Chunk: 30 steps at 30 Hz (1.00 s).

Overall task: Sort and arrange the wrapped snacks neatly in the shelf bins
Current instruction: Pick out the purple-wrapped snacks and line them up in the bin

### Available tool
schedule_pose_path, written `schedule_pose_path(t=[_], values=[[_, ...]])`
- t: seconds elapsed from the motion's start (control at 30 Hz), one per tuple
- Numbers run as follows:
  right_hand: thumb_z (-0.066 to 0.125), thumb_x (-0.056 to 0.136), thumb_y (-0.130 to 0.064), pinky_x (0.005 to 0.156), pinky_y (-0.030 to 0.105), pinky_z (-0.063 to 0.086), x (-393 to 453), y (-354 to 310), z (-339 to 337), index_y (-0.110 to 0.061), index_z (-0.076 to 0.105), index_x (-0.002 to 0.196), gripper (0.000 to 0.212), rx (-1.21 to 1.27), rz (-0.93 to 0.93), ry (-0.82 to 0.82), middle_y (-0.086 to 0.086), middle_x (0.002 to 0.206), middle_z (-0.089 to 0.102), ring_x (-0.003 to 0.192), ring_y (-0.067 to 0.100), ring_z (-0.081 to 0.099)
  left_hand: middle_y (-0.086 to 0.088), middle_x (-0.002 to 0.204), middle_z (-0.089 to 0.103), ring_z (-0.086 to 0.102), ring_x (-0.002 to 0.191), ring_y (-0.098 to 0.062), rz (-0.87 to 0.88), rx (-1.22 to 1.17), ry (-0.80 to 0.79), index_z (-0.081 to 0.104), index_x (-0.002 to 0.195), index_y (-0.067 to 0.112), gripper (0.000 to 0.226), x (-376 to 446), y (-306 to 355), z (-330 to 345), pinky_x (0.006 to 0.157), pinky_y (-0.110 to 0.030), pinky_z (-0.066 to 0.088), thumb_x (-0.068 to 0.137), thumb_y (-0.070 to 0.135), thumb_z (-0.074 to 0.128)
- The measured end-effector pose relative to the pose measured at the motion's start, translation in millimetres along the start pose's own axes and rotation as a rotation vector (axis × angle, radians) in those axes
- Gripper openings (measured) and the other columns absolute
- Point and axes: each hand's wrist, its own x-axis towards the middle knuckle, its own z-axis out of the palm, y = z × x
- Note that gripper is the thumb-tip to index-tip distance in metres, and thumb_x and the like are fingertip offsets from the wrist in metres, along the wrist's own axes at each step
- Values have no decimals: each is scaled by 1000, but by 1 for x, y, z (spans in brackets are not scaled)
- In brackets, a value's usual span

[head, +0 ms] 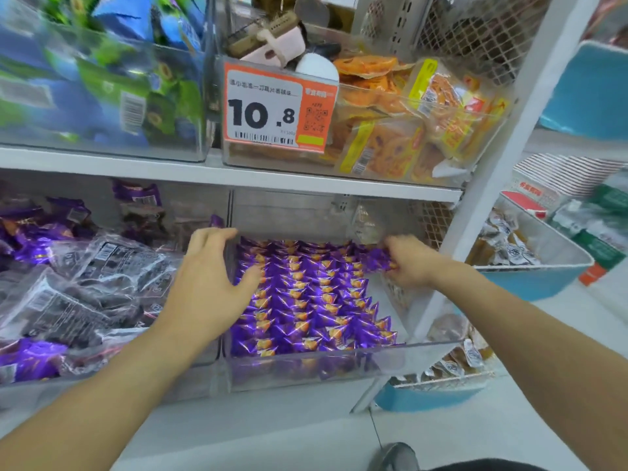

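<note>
A clear bin (339, 363) on the lower shelf holds purple snacks (306, 297) laid in neat rows. The left hand (210, 283) hovers over the bin's left wall, fingers spread and relaxed, the thumb touching the near snacks. The right hand (407, 263) reaches into the far right corner, its fingers curled, seemingly pinching a purple snack, though blur hides the grip. Left of it, another bin (102, 379) holds jumbled dark packs (85, 277). Above hangs a price tag (278, 108).
</note>
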Motion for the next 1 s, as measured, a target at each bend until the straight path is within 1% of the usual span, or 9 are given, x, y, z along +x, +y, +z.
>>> schedule_pose_path(t=[0.13,0.2,0.33,0.47,0.53,0.67,0.77,0.87,1.0], values=[[67,80,-17,70,35,56,15,-8,5,-16,61,87,10,-54,30,-175,6,87,66,85,31,66,-1,135,43,56,108,-20,1,-33,-2,49,134,13,56,-3,-4,0,96,-35,45,83,21,71],[65,84,-19,74,35,54,20,-12,5,-16,63,91,8,-42,26,-219,6,93,67,91,31,66,3,136,42,55,107,-18,-8,-59,2,50,133,15,54,-5,-5,-1,95,-36,46,84,22,69],[66,87,-21,92,37,52,27,-16,3,-8,64,120,35,-20,30,-217,12,121,67,107,30,63,7,135,42,53,103,-14,-10,-104,20,49,133,18,52,-6,-6,2,94,-37,46,84,20,67],[71,86,-30,91,32,48,31,-18,5,-9,52,129,52,48,55,-174,14,123,63,110,31,60,10,135,42,51,100,-9,-11,-123,28,49,133,19,53,-5,-8,5,91,-29,43,83,18,67],[74,84,-31,86,31,50,33,-19,4,-11,51,126,52,26,74,-181,13,120,63,105,30,61,11,136,41,51,100,-10,-11,-127,30,49,134,19,53,-5,-9,5,91,-30,44,84,18,66],[74,84,-25,69,18,42,38,-22,2,-11,52,117,42,34,115,-222,5,106,62,82,15,55,12,137,41,54,101,-13,-15,-124,50,49,134,20,53,-7,-10,7,89,-33,45,83,19,65],[71,84,-26,72,25,42,38,-24,2,-13,54,106,31,-14,86,-224,10,113,64,88,22,57,11,138,42,52,99,-11,-7,-114,56,50,133,19,53,-6,-10,9,87,-31,43,83,18,65],[71,83,-31,74,28,48,37,-22,5,-10,61,109,35,-21,43,-218,11,109,67,92,28,63,12,138,41,53,101,-12,-4,-121,61,50,133,19,52,-6,-11,9,89,-32,44,83,18,64],[76,80,-35,76,31,52,34,-20,6,-6,66,107,40,-30,-28,-181,11,105,67,86,26,62,13,140,40,52,92,-8,-11,-119,61,49,135,20,52,-8,-10,8,87,-33,44,84,19,63]])
